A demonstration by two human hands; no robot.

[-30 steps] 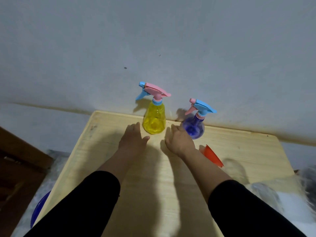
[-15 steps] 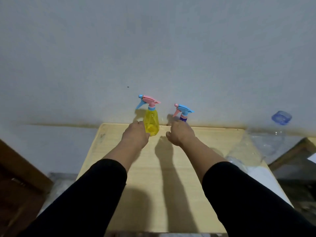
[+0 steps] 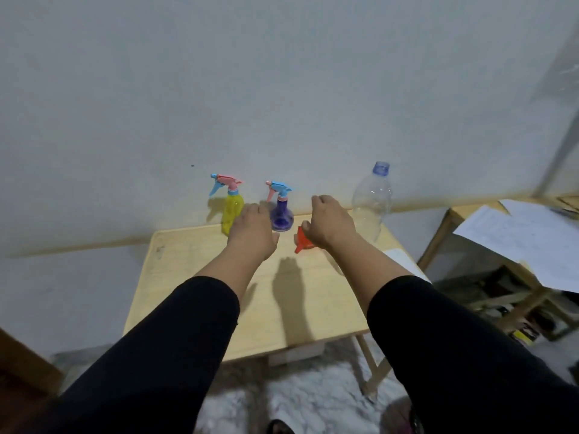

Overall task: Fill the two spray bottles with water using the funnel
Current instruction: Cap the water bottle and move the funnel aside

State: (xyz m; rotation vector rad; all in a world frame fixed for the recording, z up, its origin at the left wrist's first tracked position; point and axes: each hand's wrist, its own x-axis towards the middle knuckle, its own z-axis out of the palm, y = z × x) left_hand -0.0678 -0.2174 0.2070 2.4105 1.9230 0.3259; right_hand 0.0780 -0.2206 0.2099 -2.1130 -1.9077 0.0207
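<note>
A yellow spray bottle (image 3: 231,208) with a pink and blue trigger head stands at the back of the small wooden table (image 3: 188,277), against the wall. A purple spray bottle (image 3: 281,216) with a blue and pink head stands just right of it. My left hand (image 3: 252,231) hovers palm down between the two bottles, in front of them, holding nothing. A red funnel (image 3: 303,241) lies on the table, partly hidden under my right hand (image 3: 330,222), which hangs above it with curled fingers. A clear plastic water bottle (image 3: 372,202) with an uncapped blue neck stands at the table's back right.
A second wooden table (image 3: 451,220) with white papers (image 3: 526,239) on it stands to the right. A white sheet (image 3: 404,258) lies on the small table's right edge. The grey wall runs right behind the bottles. Pale marbled floor shows below.
The view has swung right and back, bringing the funnel and the water bottle into sight. My right hand moved right, from the purple bottle to above the funnel. My left hand shifted right.
</note>
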